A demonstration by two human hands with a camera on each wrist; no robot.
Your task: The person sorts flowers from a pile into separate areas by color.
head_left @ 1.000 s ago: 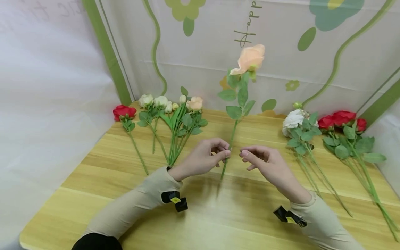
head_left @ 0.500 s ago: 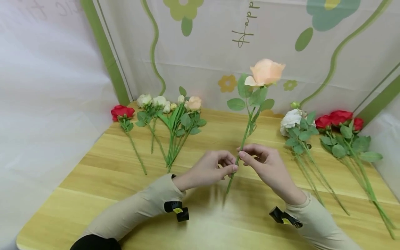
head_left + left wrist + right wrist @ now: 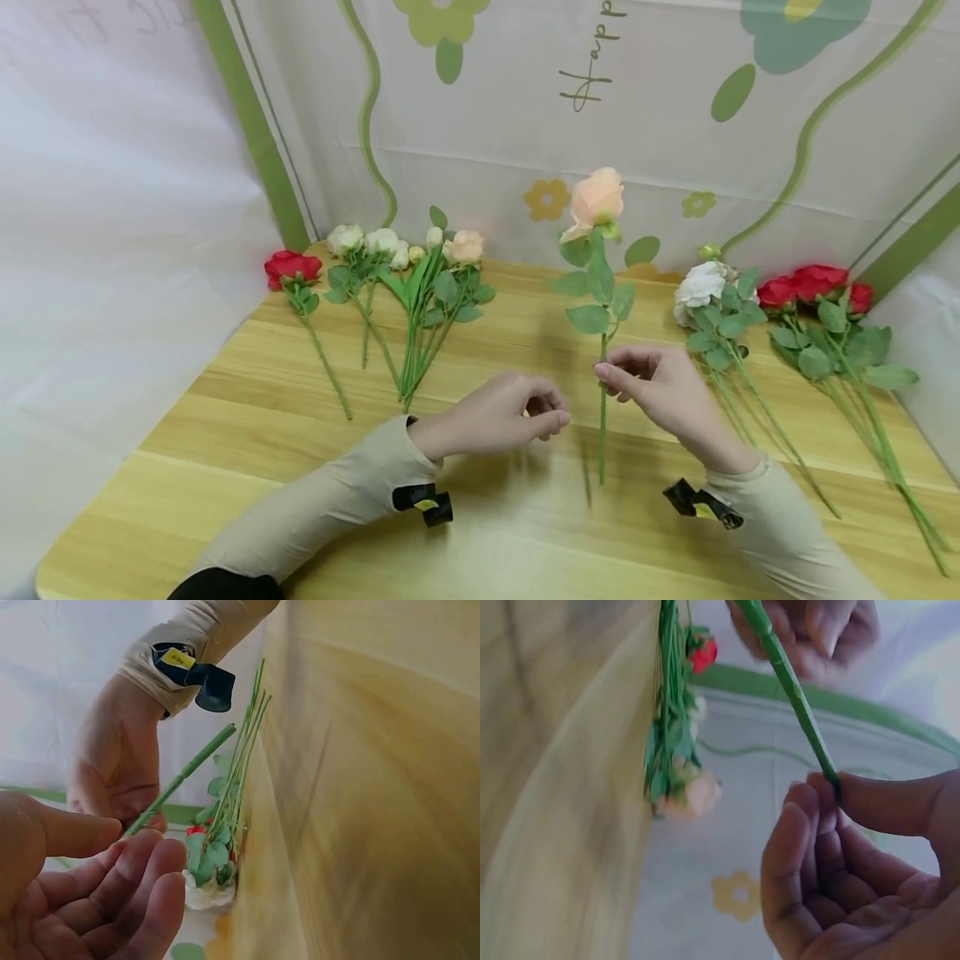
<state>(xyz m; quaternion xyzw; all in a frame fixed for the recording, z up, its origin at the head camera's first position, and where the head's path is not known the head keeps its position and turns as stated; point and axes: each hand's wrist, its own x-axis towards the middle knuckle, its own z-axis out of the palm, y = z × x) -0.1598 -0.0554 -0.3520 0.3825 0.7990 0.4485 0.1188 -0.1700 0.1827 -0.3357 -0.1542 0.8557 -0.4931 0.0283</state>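
Here in the center of the frame, you're holding the peach rose (image 3: 601, 271) upright, bloom at the top, and your right hand (image 3: 663, 400) is pinching its stem between thumb and fingertips. The stem's lower end is hanging above the wooden table (image 3: 262, 467). Your hands are staying apart: your left hand (image 3: 495, 417) is hovering just left of the stem, fingers loosely curling around nothing. Over at the left of the frame, a red rose (image 3: 292, 268) is lying beside a cluster of pale flowers (image 3: 382, 243). Toward the right edge, white flowers (image 3: 702, 287) are lying next to red roses (image 3: 813, 285).
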